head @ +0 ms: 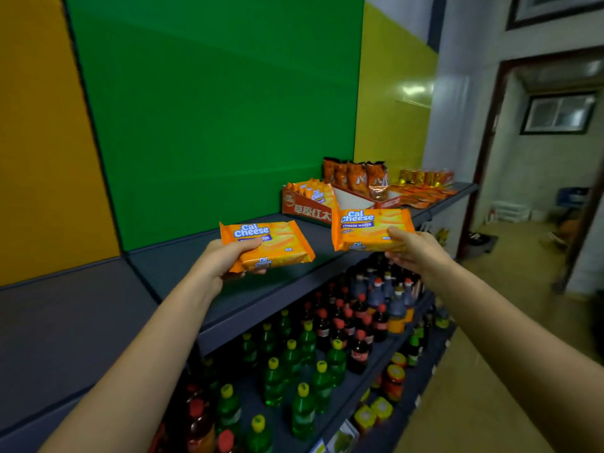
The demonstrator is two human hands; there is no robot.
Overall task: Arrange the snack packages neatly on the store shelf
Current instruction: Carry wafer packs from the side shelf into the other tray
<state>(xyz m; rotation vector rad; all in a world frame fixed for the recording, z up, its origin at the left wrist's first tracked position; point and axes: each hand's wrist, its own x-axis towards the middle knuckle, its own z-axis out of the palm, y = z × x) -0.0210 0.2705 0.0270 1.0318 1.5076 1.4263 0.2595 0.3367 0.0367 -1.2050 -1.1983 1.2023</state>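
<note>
Each hand grips one wafer pack: left hand [225, 256] holds its pack [266, 245] over bare shelf [183, 266], long axis sideways; right hand [413, 250] holds another pack [371, 228] nearer the box [307, 209].

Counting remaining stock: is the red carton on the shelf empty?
Not empty: the red carton holds upright Cal Cheese packs at its left end.

Single head view, forward and down, close over shelf [183, 269], aisle floor [510, 322] at three o'clock.
</note>
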